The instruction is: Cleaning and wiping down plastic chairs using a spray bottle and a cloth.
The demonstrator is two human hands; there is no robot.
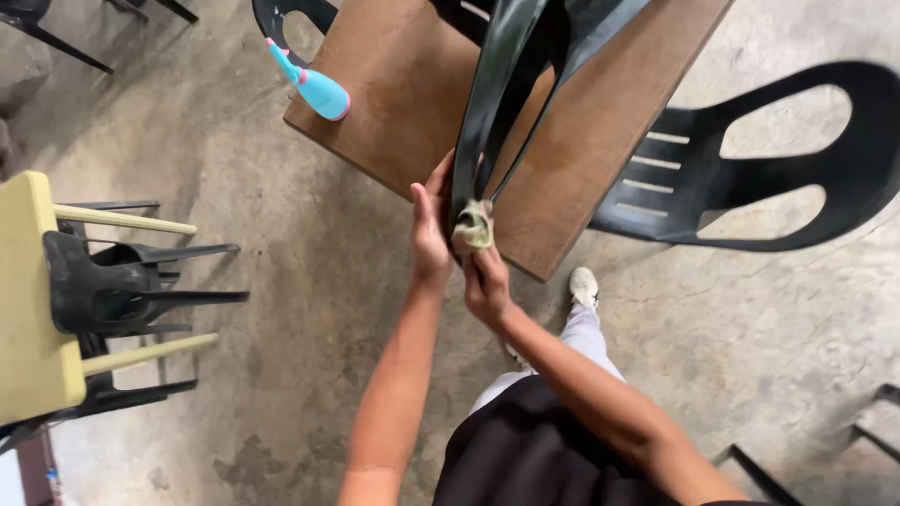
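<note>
A black plastic chair (511, 66) lies upturned on a brown wooden table (403, 84), its leg reaching toward me. My left hand (429, 234) grips the lower end of that leg from the left side. My right hand (485, 281) is closed on a small pale cloth (473, 228) and presses it against the tip of the same leg. A blue and pink spray bottle (314, 86) lies on the table's left corner.
Another black plastic chair (750, 169) stands to the right of the table. A yellow table (28, 300) with black chairs (112, 290) stacked beside it sits at the left. The floor is bare concrete (281, 309). My white shoe (583, 286) shows below the table corner.
</note>
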